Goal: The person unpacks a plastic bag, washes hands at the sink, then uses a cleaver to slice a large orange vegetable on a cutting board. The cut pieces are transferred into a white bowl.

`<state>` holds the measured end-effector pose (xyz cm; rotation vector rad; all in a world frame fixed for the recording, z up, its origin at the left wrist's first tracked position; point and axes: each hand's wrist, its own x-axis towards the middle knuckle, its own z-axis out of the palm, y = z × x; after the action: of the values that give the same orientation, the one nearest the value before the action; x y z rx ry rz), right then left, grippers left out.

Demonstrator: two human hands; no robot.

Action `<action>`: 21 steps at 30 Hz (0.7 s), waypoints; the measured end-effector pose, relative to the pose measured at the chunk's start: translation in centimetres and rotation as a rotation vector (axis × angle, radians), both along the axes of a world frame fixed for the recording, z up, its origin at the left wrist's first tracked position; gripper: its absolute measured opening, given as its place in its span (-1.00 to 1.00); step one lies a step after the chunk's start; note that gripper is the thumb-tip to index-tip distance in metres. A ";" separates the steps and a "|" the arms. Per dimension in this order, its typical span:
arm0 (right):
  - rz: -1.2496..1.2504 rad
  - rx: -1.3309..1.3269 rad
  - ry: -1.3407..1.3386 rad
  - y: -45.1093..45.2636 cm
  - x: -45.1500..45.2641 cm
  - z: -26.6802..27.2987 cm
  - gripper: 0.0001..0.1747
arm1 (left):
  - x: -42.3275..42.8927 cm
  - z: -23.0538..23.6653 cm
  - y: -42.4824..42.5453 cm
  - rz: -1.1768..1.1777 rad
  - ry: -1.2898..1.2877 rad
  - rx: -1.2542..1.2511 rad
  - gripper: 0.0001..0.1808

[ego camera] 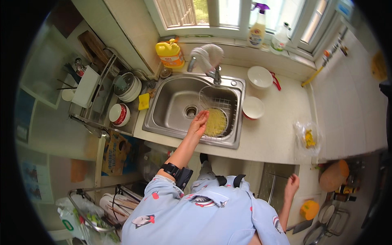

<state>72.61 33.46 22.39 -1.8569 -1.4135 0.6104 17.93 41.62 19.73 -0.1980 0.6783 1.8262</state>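
Note:
My left hand [199,120] reaches over the right side of the stainless steel sink [171,101], fingers together, beside a round container of yellow shreds [216,122] standing in a wire basket [225,102]. Whether it touches the container cannot be told. A clear round lid or bowl rim [209,95] shows just behind the fingertips. My right hand [293,181] is low on the right, fingers curled, near the counter's front edge and a cut orange pumpkin piece [309,210]; nothing is plainly seen in it. A white bowl [260,77] and a red-and-white bowl [253,107] stand right of the sink.
A faucet [217,75] with a cloth [207,56] over it stands behind the sink. On the left are a yellow sponge [144,101], stacked plates [130,88] and a dish rack [92,113]. A plastic bag [308,138] with yellow scraps, a large squash [333,176] and a cleaver [301,226] lie right.

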 end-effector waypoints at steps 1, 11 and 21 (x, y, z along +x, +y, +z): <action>0.109 -0.040 0.038 2.9 -4.8 1.0 -0.76 | -2.3 -0.4 0.3 0.028 -0.030 -0.051 -0.61; 1.048 -0.032 0.105 18.0 -43.5 5.7 -0.71 | -15.3 -2.3 2.9 0.015 -0.179 -0.023 -0.68; 1.082 0.388 0.092 35.5 -57.5 -0.4 -0.33 | -16.8 -2.9 7.3 0.029 -0.366 -0.055 -0.74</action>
<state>15.10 68.97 21.99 -0.6456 -2.2311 0.8132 1.08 48.95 16.88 -0.5660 0.4681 1.7382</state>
